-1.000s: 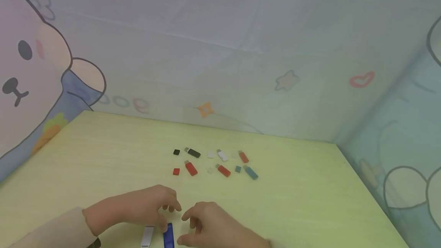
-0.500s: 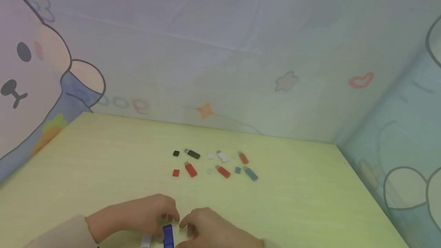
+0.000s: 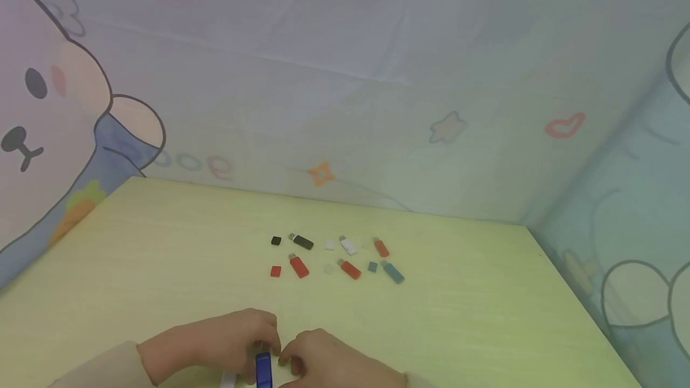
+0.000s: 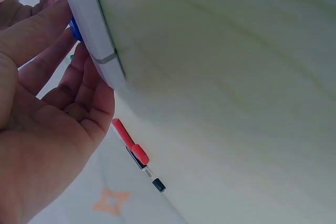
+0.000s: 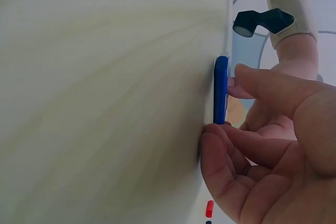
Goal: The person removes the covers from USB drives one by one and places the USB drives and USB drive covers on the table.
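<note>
A blue USB stick (image 3: 263, 370) lies close to the table's near edge. My left hand (image 3: 226, 337) arches over it, thumb at its left side and index finger curled round its far end. Left of it lies a white, capped USB stick (image 3: 229, 380), partly hidden under the left hand; in the left wrist view, the white stick (image 4: 93, 27) covers most of the blue one (image 4: 77, 30). My right hand (image 3: 329, 358) is bent loosely on the other side, a small gap from the blue stick in the head view. In the right wrist view, the blue stick (image 5: 221, 90) stands before its thumb.
Beyond the hands lie uncapped USB sticks: black (image 3: 302, 241), white (image 3: 348, 245), orange-red (image 3: 381, 248), red (image 3: 299, 266), another red (image 3: 349, 269) and teal (image 3: 392, 272). Small caps sit beside them, including black (image 3: 276, 241) and red (image 3: 275, 271). A cartoon cloth (image 3: 377, 106) borders the table (image 3: 474, 316).
Both hands have sunk slightly lower in view and come closer together around the blue stick. The left fingers have curled in toward its far end. The farther sticks stay put.
</note>
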